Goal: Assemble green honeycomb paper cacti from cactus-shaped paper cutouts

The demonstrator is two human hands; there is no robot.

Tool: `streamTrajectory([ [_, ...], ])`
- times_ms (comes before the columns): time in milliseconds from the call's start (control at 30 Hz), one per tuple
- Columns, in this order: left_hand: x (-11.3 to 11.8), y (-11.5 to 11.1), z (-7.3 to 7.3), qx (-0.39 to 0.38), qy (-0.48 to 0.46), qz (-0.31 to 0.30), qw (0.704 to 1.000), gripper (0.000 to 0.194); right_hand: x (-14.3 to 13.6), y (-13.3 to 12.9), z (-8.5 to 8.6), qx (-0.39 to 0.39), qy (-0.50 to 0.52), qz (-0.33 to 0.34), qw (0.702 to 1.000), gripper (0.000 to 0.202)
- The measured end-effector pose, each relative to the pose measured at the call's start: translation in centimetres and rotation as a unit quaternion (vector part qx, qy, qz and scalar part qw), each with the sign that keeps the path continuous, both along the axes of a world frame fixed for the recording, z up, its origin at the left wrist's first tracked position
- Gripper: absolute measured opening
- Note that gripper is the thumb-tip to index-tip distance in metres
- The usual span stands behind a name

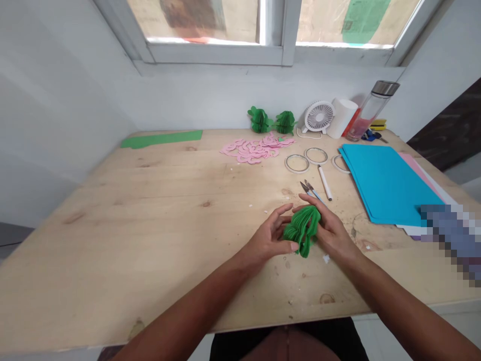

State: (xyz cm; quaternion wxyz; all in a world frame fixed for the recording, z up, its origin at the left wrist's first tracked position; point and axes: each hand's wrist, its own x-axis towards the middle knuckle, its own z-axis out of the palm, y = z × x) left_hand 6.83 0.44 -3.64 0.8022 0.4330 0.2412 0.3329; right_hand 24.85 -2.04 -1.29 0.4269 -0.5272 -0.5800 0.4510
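Between left hand [267, 237] and right hand [330, 226], held by both, green paper [298, 226] slants lengthwise away rightward

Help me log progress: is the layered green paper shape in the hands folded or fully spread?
Only partly spread: the green paper shape has layers bunched together between the left hand and right hand, with gaps showing.

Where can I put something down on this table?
Biggest free patch: the table left of the left hand, in front of the green strip. Smaller, mostly bare: between the forearms. Crowded: back middle and right, with pink cutouts, tape rolls, snips, pen, blue sheets.
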Motion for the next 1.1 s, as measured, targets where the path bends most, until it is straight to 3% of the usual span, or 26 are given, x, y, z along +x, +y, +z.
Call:
streamTrajectory([
  [133,-0.1,0.2,0.0,0.018,0.015,0.012,1.000,0.079,-0.1,-0.1,0.2,0.032,-0.058,-0.016,0.998,0.055],
  [300,0.1,0.3,-0.5,0.103,0.004,0.034,0.994,0.060,0.0,-0.1,0.2,0.064,-0.164,-0.047,0.983,0.056],
  [600,-0.3,-0.2,0.4,0.215,0.130,0.056,0.966,0.062,0.0,-0.1,-0.4,0.116,-0.136,0.027,0.984,0.055],
  [867,-0.4,-0.3,1.0,0.307,0.139,0.100,0.936,0.033,0.1,-0.3,-0.1,0.140,-0.126,0.091,0.978,0.051],
  [1100,-0.5,-0.2,0.9,0.304,0.172,0.113,0.930,0.030,0.2,-0.4,0.4,0.103,-0.107,0.128,0.981,0.053],
])
